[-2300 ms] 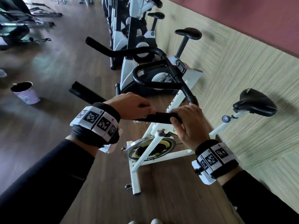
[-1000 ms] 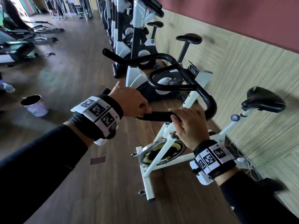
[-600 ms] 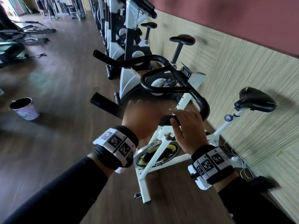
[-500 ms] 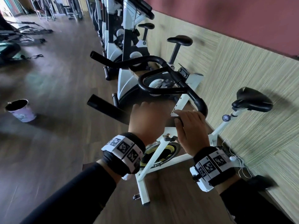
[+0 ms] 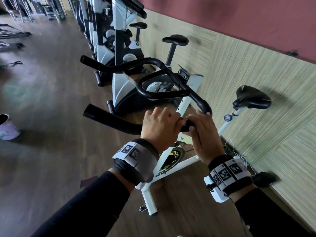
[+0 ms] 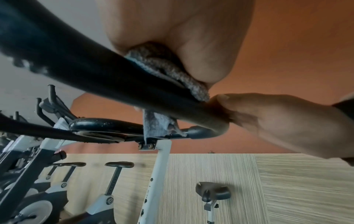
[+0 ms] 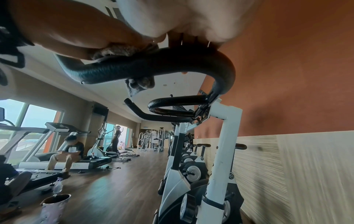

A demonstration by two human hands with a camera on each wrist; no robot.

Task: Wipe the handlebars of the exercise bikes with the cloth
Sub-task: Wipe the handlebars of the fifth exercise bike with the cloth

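Note:
The black handlebar of the nearest white exercise bike runs across the middle of the head view. My left hand grips its near arm with a grey cloth pressed between palm and bar. A loose end of the cloth hangs below the bar. My right hand holds the same bar just to the right, beside the bend, its fingers over the top and its thumb underneath. The two hands almost touch.
The bike's black saddle and a panelled wall lie to the right. More bikes stand in a row beyond. A purple bucket and a spray bottle stand on the wooden floor at left, near people on treadmills.
My left hand has slid with the cloth along the near arm of the handlebar, to the right, up against my right hand. The right hand has kept its hold near the bend.

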